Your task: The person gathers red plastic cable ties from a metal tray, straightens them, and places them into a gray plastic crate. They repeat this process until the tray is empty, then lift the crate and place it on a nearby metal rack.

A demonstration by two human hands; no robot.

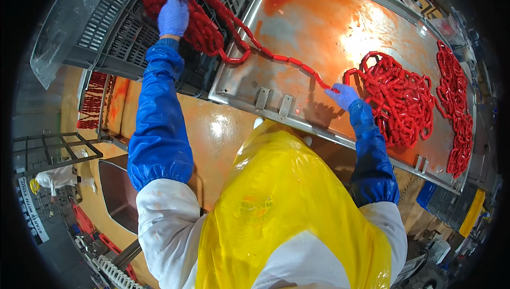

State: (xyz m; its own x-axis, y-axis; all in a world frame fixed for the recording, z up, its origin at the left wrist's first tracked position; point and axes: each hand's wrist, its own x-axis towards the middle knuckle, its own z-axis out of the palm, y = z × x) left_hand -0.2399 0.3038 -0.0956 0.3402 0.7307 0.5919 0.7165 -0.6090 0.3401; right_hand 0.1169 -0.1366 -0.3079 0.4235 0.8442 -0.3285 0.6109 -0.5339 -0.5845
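Observation:
My left hand (173, 12), in a blue-violet glove, grips a bundle of linked red sausages (199, 29) over grey plastic crates at the upper left. From that bundle a single chain of red links (287, 59) runs across the stained steel table (295, 37). Near the table's front edge my right hand (344, 96), gloved alike, has its fingers on this chain. Just beyond the right hand lies a large tangled pile of linked red sausages (402, 101). A longer, narrow heap of the same links (454, 105) lies along the table's right side.
Grey perforated crates (131, 37) stand left of the table, with clear plastic film (59, 29) over one. A metal rail crosses the table's far side. A steel bin (119, 193) stands lower left; beyond it is a person in white (59, 178). More crates (450, 205) are at lower right.

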